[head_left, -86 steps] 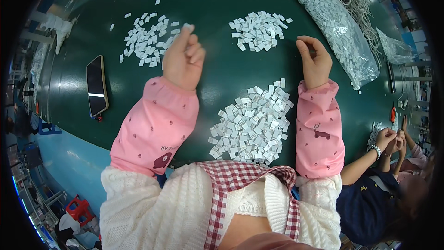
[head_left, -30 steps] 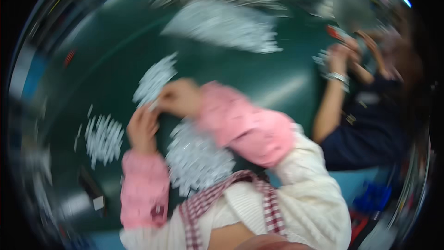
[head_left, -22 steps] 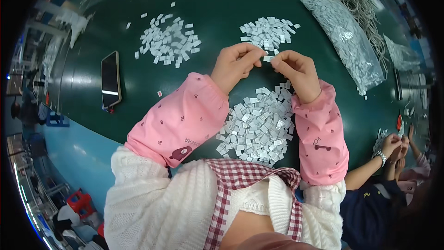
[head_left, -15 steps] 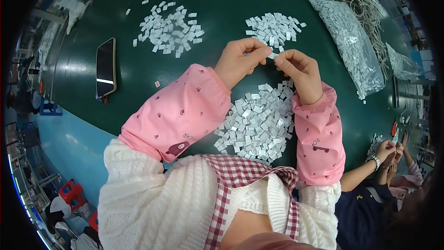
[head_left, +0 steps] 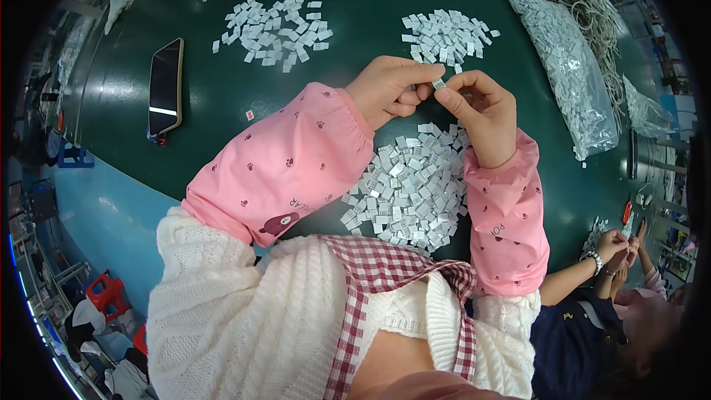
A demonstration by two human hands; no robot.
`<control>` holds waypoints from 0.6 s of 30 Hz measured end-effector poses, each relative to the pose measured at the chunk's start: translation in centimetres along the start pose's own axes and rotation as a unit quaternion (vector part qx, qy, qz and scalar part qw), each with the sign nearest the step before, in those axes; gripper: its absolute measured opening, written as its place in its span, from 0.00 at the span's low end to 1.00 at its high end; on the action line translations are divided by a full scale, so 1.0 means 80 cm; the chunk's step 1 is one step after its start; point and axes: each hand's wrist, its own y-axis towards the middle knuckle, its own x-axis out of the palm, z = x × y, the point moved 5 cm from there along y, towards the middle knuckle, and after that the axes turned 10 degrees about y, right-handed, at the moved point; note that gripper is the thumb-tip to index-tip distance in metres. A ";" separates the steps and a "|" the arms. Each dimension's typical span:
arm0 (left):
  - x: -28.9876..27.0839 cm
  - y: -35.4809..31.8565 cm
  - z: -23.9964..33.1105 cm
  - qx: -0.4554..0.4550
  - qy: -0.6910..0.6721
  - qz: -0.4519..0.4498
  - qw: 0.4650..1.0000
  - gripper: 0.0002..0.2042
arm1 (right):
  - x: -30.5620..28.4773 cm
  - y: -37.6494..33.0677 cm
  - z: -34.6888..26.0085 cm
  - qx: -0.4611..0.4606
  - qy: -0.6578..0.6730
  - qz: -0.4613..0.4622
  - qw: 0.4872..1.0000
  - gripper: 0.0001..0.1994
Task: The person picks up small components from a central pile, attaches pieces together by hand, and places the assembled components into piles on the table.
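Note:
Between my hands is a small white rectangular piece with dark stripes on its face. My right hand pinches its near end between thumb and forefinger. The fingertips of my left hand are closed at its far end, the other fingers curled under. Just below the hands lies a large heap of similar white pieces, some showing stripes. Beyond the hands sits a smaller pile of white pieces. A looser, scattered pile lies at the far left.
A phone and a small red-and-white piece lie left on the green table. At right are a clear bag of white pieces, coiled cords and a smaller bag. Other people's hands work at lower right.
My left fingers have shifted on the white piece, with the digit on top now stretched straighter. The piece is turned so its striped face shows more. The whole view has moved slightly.

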 end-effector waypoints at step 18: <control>-0.011 0.003 0.001 0.025 -0.100 -0.029 0.994 0.10 | -0.018 0.008 0.002 -0.013 -0.045 -0.003 0.999 0.04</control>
